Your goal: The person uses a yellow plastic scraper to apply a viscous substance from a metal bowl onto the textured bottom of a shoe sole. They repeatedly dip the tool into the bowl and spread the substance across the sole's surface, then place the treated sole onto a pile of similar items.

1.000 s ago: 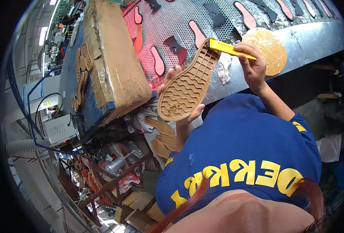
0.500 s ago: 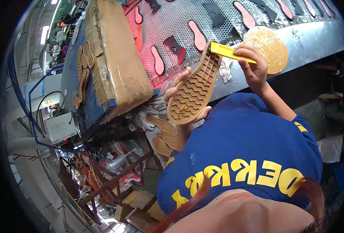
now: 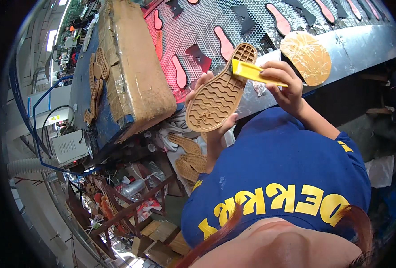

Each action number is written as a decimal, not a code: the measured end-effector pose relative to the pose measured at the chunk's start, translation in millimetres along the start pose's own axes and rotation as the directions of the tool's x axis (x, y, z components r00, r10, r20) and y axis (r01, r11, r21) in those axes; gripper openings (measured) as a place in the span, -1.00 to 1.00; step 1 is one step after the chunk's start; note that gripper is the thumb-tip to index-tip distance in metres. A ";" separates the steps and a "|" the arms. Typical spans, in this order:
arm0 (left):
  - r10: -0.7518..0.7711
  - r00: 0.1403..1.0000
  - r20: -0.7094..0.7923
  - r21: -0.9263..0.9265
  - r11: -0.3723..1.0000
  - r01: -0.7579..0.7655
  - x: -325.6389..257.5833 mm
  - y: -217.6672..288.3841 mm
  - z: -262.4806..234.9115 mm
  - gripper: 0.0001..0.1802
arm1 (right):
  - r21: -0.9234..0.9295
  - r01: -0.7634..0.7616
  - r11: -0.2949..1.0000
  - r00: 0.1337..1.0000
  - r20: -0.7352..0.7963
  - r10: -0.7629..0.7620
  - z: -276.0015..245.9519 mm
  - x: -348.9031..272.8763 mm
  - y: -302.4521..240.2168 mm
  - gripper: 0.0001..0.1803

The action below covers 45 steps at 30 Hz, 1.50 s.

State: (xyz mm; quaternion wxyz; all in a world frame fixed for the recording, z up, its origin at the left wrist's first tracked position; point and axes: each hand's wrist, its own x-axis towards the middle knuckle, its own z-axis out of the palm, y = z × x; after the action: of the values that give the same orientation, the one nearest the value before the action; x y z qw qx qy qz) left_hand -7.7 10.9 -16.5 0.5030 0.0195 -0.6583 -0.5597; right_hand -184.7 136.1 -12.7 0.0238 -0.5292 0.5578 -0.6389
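A tan shoe sole (image 3: 212, 103) is held tilted in front of my chest, its grooved tread facing up. My left hand (image 3: 199, 85) grips it from beneath, fingers along the far left edge and thumb at the near right edge. In my right hand (image 3: 288, 85) is a yellow flat-handled tool (image 3: 256, 73), pinched between thumb and fingers. The tool's far end lies over the narrow waist of the sole, beside the heel grid. Something dark shows under that end, but its shape is too small to tell.
Ahead, a mesh conveyor belt (image 3: 247, 41) carries pink insoles (image 3: 224, 42) and black cut pieces (image 3: 244, 18). A tan round pad (image 3: 306, 58) lies on its metal edge. Left stands a cardboard box (image 3: 139, 67), with soles (image 3: 98, 85) beyond it. More soles (image 3: 186, 156) lie below my left arm.
The sole has shifted a little left and away from me. The yellow tool has moved from the heel tip down to the waist. Pieces on the belt have slid slightly left.
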 end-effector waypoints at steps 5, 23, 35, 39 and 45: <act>-0.030 0.998 -0.051 -0.035 0.999 0.028 -2.4 -0.1 7.0 0.06 | -0.082 -0.018 0.996 0.997 -0.082 0.011 2.3 3.8 4.6 -0.76; -0.266 0.943 -0.200 -0.090 0.963 0.253 2.2 -20.1 23.7 -0.34 | -0.049 0.320 0.946 0.947 -0.023 -0.321 47.0 11.2 -21.1 -0.60; -0.585 0.807 -0.085 -0.573 0.691 0.441 23.4 2.7 25.9 -0.33 | 0.015 0.365 0.931 0.925 0.109 -0.364 45.3 15.5 -29.3 -0.60; -0.593 0.801 -0.081 -0.637 0.649 0.416 22.2 0.1 29.8 -0.34 | 0.057 0.382 0.922 0.911 0.146 -0.386 42.2 16.6 -28.2 -0.60; -0.529 0.831 -0.169 -0.427 0.799 0.422 14.3 -7.2 33.9 -0.33 | 0.099 0.397 0.912 0.893 0.186 -0.409 37.6 23.1 -28.0 -0.62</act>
State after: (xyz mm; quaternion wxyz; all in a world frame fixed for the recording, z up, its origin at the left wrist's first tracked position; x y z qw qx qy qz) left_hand -41.8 24.1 -8.4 0.4265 0.1690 -0.4355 -0.7746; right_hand -152.8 106.4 16.0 -0.0371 -0.6947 0.4118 -0.5886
